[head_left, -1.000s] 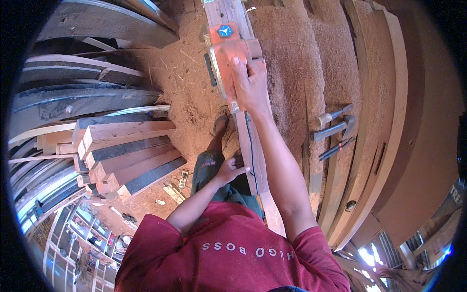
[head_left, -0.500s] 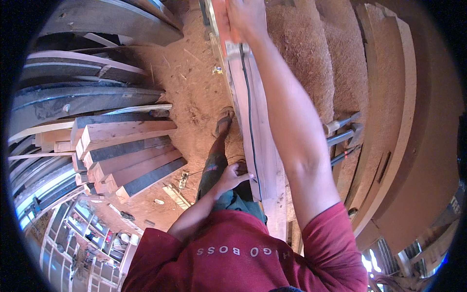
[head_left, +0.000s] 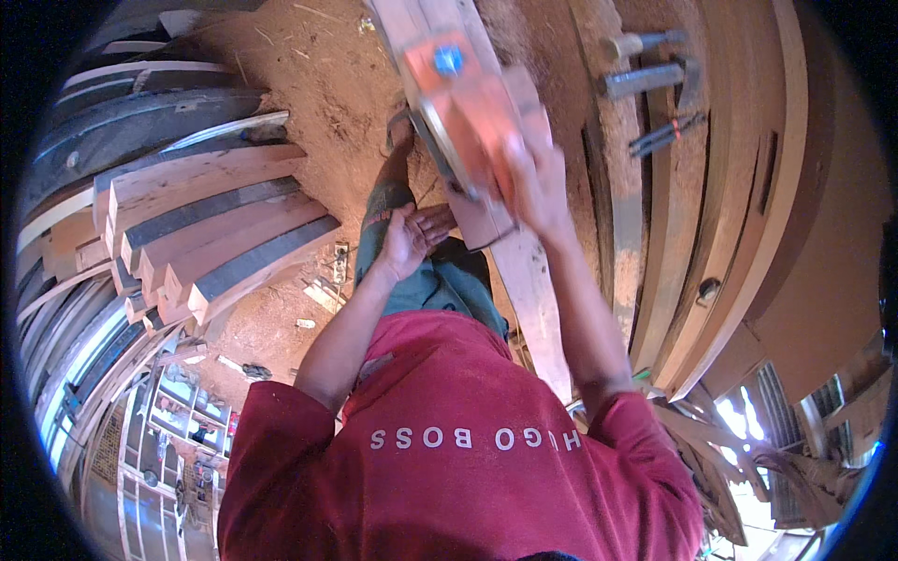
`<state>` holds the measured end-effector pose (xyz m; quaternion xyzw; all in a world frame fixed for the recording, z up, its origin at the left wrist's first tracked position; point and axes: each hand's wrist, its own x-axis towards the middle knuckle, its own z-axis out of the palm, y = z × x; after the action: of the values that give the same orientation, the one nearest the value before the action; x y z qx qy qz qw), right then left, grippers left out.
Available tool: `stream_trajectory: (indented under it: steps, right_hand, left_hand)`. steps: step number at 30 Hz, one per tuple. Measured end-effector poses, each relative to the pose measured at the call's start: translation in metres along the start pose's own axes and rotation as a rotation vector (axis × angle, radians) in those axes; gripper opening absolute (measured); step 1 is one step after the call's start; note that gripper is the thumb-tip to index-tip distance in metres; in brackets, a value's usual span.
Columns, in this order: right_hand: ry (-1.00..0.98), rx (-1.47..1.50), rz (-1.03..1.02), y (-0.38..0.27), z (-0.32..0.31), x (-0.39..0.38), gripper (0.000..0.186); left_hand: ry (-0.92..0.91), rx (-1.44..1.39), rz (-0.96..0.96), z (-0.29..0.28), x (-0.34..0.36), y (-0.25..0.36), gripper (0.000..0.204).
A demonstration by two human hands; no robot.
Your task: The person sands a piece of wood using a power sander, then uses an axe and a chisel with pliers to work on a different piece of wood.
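My right hand [head_left: 537,182] is wrapped round the rear of an orange electric planer [head_left: 472,117] with a blue front knob [head_left: 448,60]. The planer is slightly blurred and sits on top of a long wooden beam [head_left: 407,17] that runs away from me. Beside the beam's near end is my left hand [head_left: 416,239], its fingers stretched out and holding nothing; whether the fingertips touch the wood I cannot tell. Below the beam's near end a paler board [head_left: 531,294] stretches back toward my body.
On the timber to the right lie a hammer [head_left: 645,80], a chisel-like tool [head_left: 641,43] and pincers with red-and-black handles [head_left: 666,136]. Stacked beams [head_left: 224,224] stick out at left. A power strip [head_left: 340,262] rests on the sawdust-covered floor [head_left: 290,103].
The planer and my right hand have come back from the far end toward my body. My left hand has left the cord and the beam's edge, moved farther from my body, and opened.
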<state>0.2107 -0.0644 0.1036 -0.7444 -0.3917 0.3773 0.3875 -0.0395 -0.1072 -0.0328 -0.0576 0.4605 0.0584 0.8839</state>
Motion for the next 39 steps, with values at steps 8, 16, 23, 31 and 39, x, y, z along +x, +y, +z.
stream_trajectory:
  steps: [8,16,23,31,39]
  right_hand:
    - [-0.020,0.336,0.404,0.084,-0.040,-0.270,0.059]
    - [-0.061,0.304,0.379,0.083,-0.042,-0.243,0.063]
    - [-0.119,0.242,0.432,0.038,-0.032,-0.125,0.051]
    - [-0.081,0.185,0.311,-0.003,-0.006,0.019,0.053]
    - [-0.013,0.183,0.162,-0.037,0.019,0.140,0.058]
  left_hand:
    - [-0.019,0.049,0.125,-0.007,0.002,-0.017,0.067]
    - [0.006,0.049,0.109,-0.003,0.004,-0.016,0.064]
    - [0.059,0.048,0.028,0.011,-0.001,-0.003,0.055]
    - [0.052,0.102,-0.107,0.008,0.003,0.016,0.057]
    - [0.130,0.497,0.049,0.065,0.003,0.059,0.059]
